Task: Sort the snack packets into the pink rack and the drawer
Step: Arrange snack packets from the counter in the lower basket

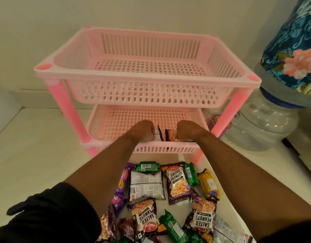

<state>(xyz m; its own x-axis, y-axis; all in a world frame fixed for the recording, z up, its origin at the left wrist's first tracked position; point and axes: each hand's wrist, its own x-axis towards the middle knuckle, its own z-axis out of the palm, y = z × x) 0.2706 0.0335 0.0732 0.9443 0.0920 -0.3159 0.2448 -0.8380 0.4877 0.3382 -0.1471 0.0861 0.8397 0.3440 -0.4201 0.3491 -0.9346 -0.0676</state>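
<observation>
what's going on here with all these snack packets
A person is setting packets into the lower tray of a pink rack. The left hand and right hand each hold a packet at its front edge. The top tray looks empty. Many packets still lie loose below.

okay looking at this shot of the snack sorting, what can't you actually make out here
Head view only:
- Fingers of the left hand and right hand: curled away, so the grip on the packets is hidden.
- Packets in the lower basket: mostly covered by hands and the front rim.
- The drawer: not identifiable.
- Loose packets: bottom ones cut off by the frame edge and forearms.
- Small print: too small.
</observation>
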